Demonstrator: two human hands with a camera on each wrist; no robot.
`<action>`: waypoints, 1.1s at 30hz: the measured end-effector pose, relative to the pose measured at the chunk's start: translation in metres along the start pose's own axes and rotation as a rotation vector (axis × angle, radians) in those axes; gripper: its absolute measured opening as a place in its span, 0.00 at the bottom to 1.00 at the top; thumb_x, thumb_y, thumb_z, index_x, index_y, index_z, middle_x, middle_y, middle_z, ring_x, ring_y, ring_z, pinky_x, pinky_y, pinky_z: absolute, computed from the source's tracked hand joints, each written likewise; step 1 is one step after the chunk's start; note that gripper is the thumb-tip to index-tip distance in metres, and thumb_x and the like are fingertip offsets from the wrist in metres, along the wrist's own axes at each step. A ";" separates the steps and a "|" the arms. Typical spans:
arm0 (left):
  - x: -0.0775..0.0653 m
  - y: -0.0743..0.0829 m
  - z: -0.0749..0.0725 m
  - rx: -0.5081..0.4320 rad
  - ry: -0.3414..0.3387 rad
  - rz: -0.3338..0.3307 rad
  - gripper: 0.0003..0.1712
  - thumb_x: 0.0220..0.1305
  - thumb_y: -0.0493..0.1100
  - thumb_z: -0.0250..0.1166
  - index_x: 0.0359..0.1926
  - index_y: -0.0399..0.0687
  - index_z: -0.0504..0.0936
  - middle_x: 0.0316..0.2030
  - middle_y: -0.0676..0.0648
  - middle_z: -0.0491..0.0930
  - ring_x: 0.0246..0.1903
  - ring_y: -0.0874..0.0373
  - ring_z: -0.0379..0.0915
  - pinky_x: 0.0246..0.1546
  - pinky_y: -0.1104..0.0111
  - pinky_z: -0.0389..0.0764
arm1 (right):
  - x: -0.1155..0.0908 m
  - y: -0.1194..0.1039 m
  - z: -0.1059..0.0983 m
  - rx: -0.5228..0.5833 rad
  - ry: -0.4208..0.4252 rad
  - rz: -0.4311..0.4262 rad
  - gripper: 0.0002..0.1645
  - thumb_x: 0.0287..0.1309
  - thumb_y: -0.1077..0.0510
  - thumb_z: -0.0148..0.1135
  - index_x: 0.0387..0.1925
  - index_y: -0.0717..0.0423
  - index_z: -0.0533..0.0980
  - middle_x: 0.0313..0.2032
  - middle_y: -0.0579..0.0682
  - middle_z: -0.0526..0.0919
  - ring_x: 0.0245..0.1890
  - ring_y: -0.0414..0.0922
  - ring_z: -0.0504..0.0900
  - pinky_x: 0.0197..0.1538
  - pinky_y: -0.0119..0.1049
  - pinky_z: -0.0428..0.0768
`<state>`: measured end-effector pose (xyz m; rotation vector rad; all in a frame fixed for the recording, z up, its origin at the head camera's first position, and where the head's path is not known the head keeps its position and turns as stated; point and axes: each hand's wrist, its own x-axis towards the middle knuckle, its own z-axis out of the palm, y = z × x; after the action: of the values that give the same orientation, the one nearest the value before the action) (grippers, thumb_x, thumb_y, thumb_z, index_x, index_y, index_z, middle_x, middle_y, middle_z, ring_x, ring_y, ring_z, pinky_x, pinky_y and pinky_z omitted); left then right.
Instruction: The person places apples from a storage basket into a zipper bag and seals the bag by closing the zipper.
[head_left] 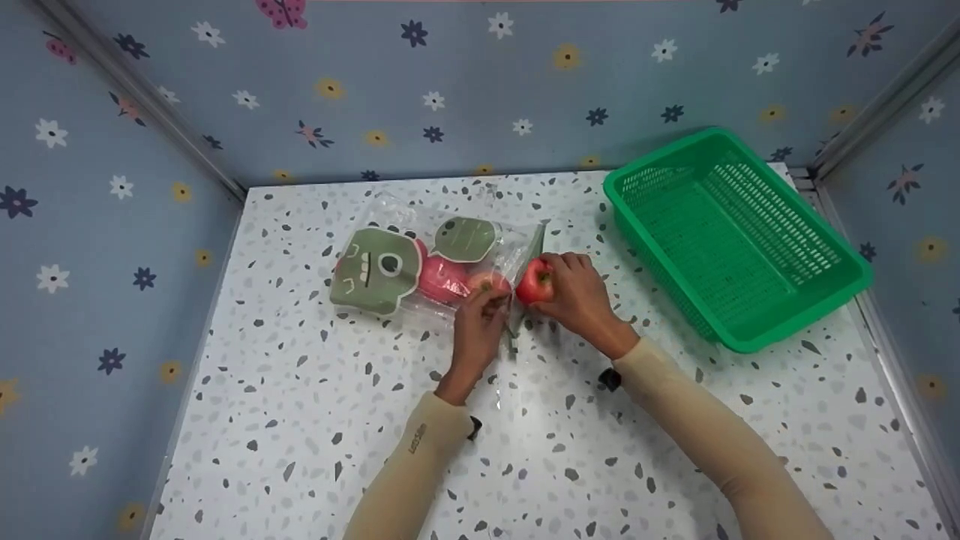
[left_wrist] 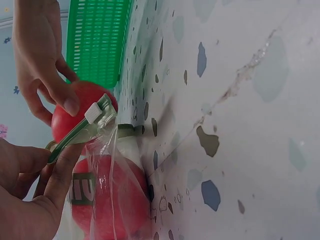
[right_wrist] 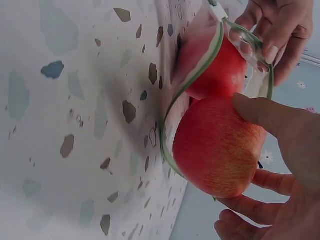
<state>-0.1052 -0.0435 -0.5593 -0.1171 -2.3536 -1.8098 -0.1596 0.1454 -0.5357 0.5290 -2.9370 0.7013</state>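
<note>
A clear zip bag with a green cartoon print lies on its side, several red apples inside. Its mouth, edged by a green zip strip with a white slider, gapes to the right. My left hand pinches the bag's upper edge at the mouth, thumb and fingers on the strip in the left wrist view. My right hand grips another red apple between thumb and fingers, right at the opening and up against an apple within.
A green plastic basket with slotted sides stands at the right on the speckled white table. Flower-patterned panels enclose the table at the back and both sides.
</note>
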 end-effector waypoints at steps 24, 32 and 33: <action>-0.001 -0.001 0.000 0.044 -0.019 -0.040 0.12 0.67 0.24 0.64 0.50 0.33 0.87 0.42 0.39 0.82 0.40 0.50 0.83 0.41 0.68 0.82 | 0.009 -0.007 0.034 -0.008 0.057 0.151 0.47 0.54 0.45 0.82 0.68 0.63 0.73 0.60 0.63 0.79 0.63 0.62 0.73 0.61 0.58 0.78; -0.001 -0.001 -0.001 0.044 -0.016 -0.019 0.14 0.66 0.23 0.64 0.50 0.33 0.87 0.41 0.39 0.82 0.39 0.50 0.82 0.42 0.67 0.83 | 0.007 -0.003 0.029 0.026 -0.004 0.161 0.53 0.54 0.47 0.83 0.73 0.65 0.68 0.62 0.66 0.79 0.64 0.63 0.73 0.65 0.58 0.74; -0.001 -0.001 -0.001 0.044 -0.013 -0.014 0.14 0.65 0.23 0.64 0.50 0.33 0.87 0.41 0.38 0.82 0.39 0.49 0.82 0.41 0.67 0.82 | 0.006 -0.003 0.029 0.023 0.002 0.163 0.52 0.53 0.47 0.83 0.72 0.66 0.69 0.62 0.65 0.80 0.63 0.63 0.73 0.66 0.57 0.73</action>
<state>-0.1042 -0.0445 -0.5603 -0.1073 -2.4082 -1.7673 -0.1643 0.1281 -0.5593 0.2927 -2.9985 0.7523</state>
